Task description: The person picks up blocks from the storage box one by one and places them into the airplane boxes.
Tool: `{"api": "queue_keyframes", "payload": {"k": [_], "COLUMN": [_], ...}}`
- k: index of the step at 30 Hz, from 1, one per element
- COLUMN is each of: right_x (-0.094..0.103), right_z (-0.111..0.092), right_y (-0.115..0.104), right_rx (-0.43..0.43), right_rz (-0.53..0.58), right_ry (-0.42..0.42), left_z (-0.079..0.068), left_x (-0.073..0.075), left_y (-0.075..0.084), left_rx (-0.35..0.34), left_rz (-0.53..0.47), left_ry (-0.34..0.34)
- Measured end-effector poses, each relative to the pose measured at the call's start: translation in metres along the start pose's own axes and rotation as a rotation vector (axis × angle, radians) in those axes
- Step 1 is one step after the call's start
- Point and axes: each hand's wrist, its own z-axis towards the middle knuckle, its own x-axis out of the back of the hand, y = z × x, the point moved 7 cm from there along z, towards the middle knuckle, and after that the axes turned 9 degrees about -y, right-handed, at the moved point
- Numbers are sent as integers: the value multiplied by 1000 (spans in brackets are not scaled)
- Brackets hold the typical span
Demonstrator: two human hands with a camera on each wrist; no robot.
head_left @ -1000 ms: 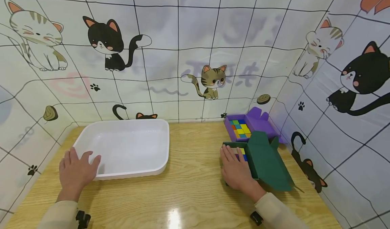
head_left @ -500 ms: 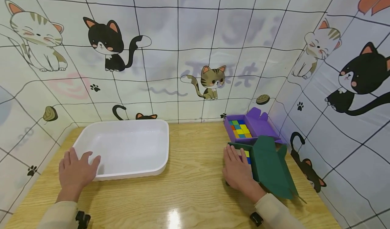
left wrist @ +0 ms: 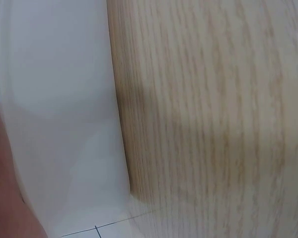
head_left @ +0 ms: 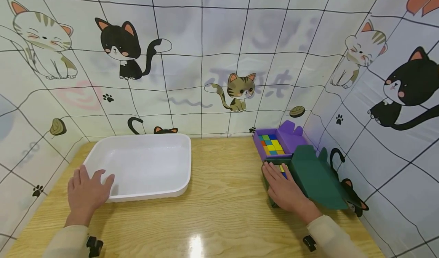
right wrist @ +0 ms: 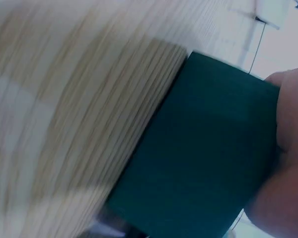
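Note:
In the head view my left hand (head_left: 88, 195) rests on the near left corner of a white plastic tray (head_left: 137, 170), fingers spread over its rim. The left wrist view shows the tray's smooth outer side (left wrist: 64, 124) beside the wood. My right hand (head_left: 288, 189) lies with straight fingers over the left side of a green cardboard box (head_left: 319, 181), its lid folded back to the right. Colored blocks (head_left: 283, 170) show beyond the fingers; the rest are hidden. In the right wrist view part of the right hand (right wrist: 293, 158) touches the box's top edge.
A purple box (head_left: 291, 138), lid laid back, stands behind the green one, holding several colored blocks (head_left: 271, 145). Both are on a wooden table (head_left: 219, 197). A cat-printed wall covering (head_left: 192, 60) encloses the back and sides.
My right hand and the green box have shifted right, after the box turned slightly, and it now stands close in front of the purple box. The left hand and tray have stayed put.

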Motion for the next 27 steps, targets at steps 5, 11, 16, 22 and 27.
{"api": "queue_keyframes", "payload": {"k": [5,11,16,22,27], "right_x": [0,-1,-2,-2,-1], "right_z": [-4,-4,-4,-4,-3], "right_y": [12,18,19,20,22], "right_rx": [43,68,83,90,80], "right_rz": [-10,-39,-17,12,58], "right_ry": [14,-37,-36,-35,-49], "left_z": [-1,-2,-2,-1,0], "left_x": [1,3,2,2,1], "left_y": [2,5,5,5,3], "left_rx": [3,4,4,2,8], "left_rz": [0,-3,0,1,-2], "left_ry": [1,1,-10,-7,-9]}}
